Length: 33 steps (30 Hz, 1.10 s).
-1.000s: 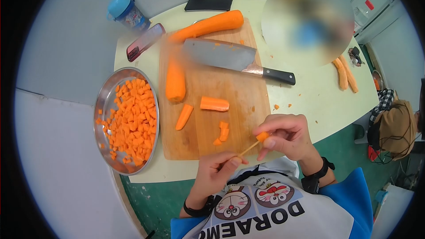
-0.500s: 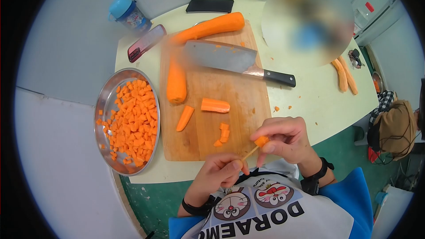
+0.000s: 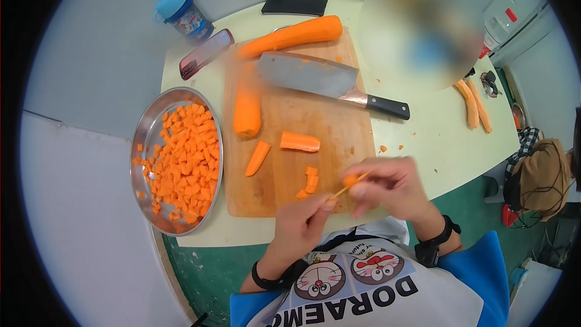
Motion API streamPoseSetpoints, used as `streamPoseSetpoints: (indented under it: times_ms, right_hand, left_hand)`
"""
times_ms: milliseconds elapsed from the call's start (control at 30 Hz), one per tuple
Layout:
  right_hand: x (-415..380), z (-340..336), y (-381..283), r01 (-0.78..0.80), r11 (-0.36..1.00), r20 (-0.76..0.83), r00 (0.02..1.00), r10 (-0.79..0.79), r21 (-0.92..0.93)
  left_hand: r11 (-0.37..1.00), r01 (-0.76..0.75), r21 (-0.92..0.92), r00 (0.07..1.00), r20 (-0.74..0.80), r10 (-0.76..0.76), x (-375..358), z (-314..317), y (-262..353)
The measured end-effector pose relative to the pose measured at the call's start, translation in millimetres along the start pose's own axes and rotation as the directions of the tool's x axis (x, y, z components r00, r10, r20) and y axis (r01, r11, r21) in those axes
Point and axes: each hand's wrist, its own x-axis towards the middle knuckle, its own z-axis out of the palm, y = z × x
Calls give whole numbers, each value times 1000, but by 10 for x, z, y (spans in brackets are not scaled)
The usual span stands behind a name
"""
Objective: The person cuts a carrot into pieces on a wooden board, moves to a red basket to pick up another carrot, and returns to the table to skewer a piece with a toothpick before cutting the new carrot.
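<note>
My left hand (image 3: 301, 223) pinches the lower end of a thin wooden skewer (image 3: 340, 192) just off the near edge of the cutting board (image 3: 272, 197). On the skewer sits a carrot cube (image 3: 350, 180), gripped between the thumb and fingers of my right hand (image 3: 393, 189); the skewer's tip sticks out past it. Left of my hands on the board lie a few carrot cubes (image 3: 311, 177), a carrot chunk (image 3: 300, 141) and a carrot wedge (image 3: 258, 158). A cleaver (image 3: 311, 75) rests farther back, its handle past the board's right edge.
A steel dish (image 3: 134, 163) of diced carrot (image 3: 184, 157) stands left. Whole peeled carrots (image 3: 305, 34) lie at the back of the board. Two phones (image 3: 295, 5), a blue-capped bottle (image 3: 184, 15) and a blurred round area (image 3: 420, 30) are behind. Two pale root pieces (image 3: 472, 104) lie right.
The skewer's tip now shows beyond the carrot cube, where before it ended in it. My right hand has tilted and shifted slightly; my left hand has moved a little up.
</note>
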Motion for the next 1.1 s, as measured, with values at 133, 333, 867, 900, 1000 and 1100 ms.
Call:
streamPoseSetpoints:
  times_ms: [133, 333, 867, 900, 1000, 1100]
  right_hand:
    - [34, 116, 200, 14, 989, 53, 998, -23, 150]
    - [28, 70, 133, 168, 986, 68, 983, -168, 7]
    - [24, 71, 29, 260, 963, 77, 964, -254, -74]
    - [25, 70, 32, 258, 963, 85, 964, -252, -73]
    - [32, 100, -9, 231, 972, 81, 971, -227, -51]
    - [37, 121, -25, 225, 973, 89, 971, -220, -54]
  left_hand:
    - [997, 56, -57, 997, 65, -53, 68, -79, 63]
    - [926, 245, -286, 957, 224, -184, 85, -123, 50]
    - [555, 387, -736, 913, 391, -118, 70, -155, -117]
    - [556, 376, -742, 917, 382, -111, 70, -154, -122]
    - [583, 369, -724, 921, 370, -123, 65, -155, -127]
    - [660, 323, -678, 932, 348, -99, 75, -174, -128]
